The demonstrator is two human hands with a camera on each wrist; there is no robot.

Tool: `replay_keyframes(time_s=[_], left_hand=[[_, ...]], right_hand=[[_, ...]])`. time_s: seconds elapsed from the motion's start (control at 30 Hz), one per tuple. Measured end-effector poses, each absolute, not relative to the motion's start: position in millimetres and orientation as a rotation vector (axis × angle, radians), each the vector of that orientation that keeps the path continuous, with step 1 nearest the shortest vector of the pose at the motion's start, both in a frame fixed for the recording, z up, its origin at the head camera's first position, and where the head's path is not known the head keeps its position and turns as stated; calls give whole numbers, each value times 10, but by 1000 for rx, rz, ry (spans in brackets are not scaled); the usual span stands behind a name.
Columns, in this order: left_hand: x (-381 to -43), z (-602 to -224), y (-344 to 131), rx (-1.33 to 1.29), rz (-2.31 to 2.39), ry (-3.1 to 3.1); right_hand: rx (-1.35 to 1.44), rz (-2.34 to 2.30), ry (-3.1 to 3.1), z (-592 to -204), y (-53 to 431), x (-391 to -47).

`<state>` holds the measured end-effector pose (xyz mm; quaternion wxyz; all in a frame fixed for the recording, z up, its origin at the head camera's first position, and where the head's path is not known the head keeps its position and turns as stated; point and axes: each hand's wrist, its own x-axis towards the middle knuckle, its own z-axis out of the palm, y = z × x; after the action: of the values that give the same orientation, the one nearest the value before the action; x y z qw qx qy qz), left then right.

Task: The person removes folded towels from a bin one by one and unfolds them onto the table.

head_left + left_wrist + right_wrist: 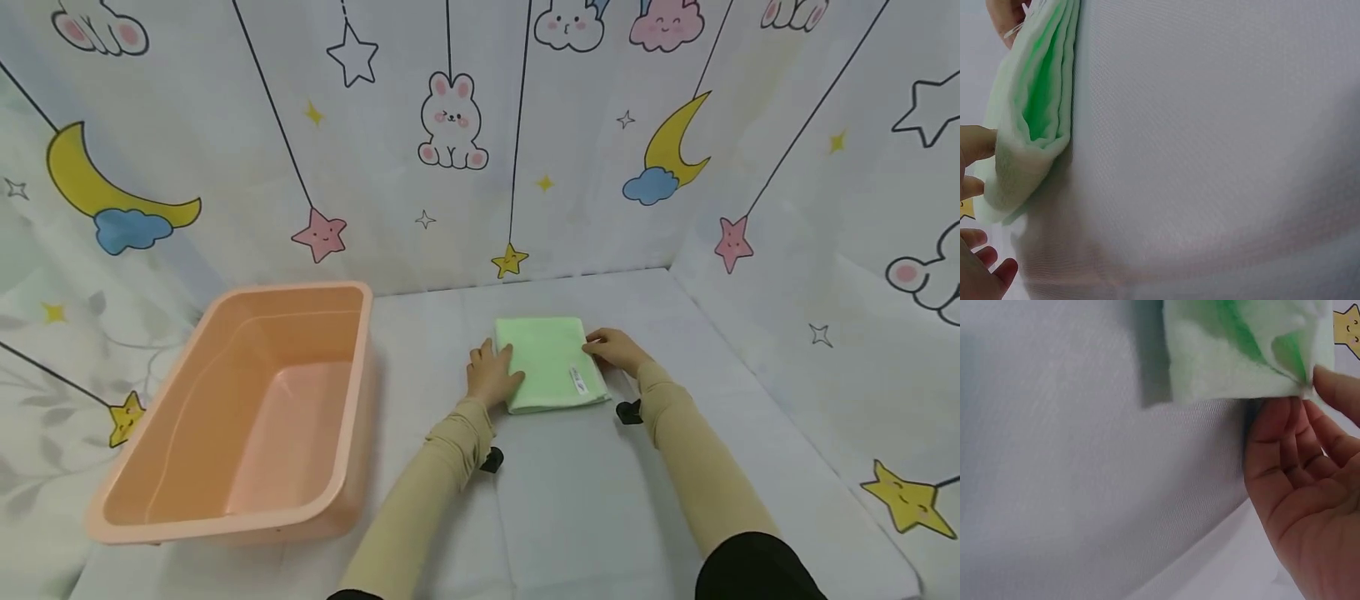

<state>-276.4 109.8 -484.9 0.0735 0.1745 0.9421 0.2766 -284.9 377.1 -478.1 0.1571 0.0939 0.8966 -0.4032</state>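
Observation:
A pale green towel (543, 358), folded into a thick square, lies on the white-covered table with a small white label (578, 381) near its right edge. My left hand (491, 375) rests against the towel's left side, fingers spread and fairly straight. From the left wrist, the folded layers (1041, 94) show edge-on, with a finger and thumb touching the rounded fold. At the opposite side my right hand (618, 350) pinches the towel's edge. In the right wrist view, its thumb (1338, 390) and curled fingers meet at a gathered bit of fabric.
A large peach plastic basin (358, 433) stands on the table to the left of my left arm, nothing visible inside it. Behind and to the right hang white curtains (585, 242) printed with stars, moons and rabbits. Black wrist cameras (628, 412) sit under both wrists.

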Motion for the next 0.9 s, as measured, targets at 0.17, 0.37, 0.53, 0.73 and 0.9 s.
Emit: replay_keyframes(time_s=[0.17,0.37,0.53,0.73,0.9], left_hand=[[-2749,-4828,1131,548,862,2829],[-2719,-4820,1157,547,889,2833],[-2739,-4811,1199,565,1015,2820],[-2724,-4752,1301,614,1332,2575],[-2613,-4700,1456,732,1341,2427]], right_hand=[[286,-1173,2519,-4726,3820,-2804],[175,-1196,2475,-4643,3765,-2768],[69,-1221,2486,-4539,3647,-2767],[54,-1283,2442,-4508,3570,-2774],[117,-1355,2377,-4549,3597,-2716]])
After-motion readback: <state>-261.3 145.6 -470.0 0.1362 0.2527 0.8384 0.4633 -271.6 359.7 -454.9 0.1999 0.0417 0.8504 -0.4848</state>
